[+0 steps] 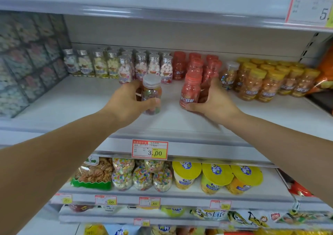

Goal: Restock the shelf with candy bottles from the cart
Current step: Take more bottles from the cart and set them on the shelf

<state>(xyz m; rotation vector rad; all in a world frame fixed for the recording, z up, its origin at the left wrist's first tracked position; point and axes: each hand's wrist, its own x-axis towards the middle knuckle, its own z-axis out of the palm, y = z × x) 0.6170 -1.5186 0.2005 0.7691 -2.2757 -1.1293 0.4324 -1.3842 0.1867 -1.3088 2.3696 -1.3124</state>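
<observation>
Both forearms (54, 153) stretch toward the shelf (81, 105). My left hand (126, 103) grips a clear bottle of mixed candy (151, 94), fingers (153, 102) wrapped round it. My right hand (214, 101) clasps a red bottle (191, 90) at the near end of the red row (196, 63). I judge I'm mid-placing. Next, each must be stood upright in line with its row, then released.

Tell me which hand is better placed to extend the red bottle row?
Right hand: it grips a red candy bottle just before the red row; the left hand holds a multicoloured candy bottle.
</observation>
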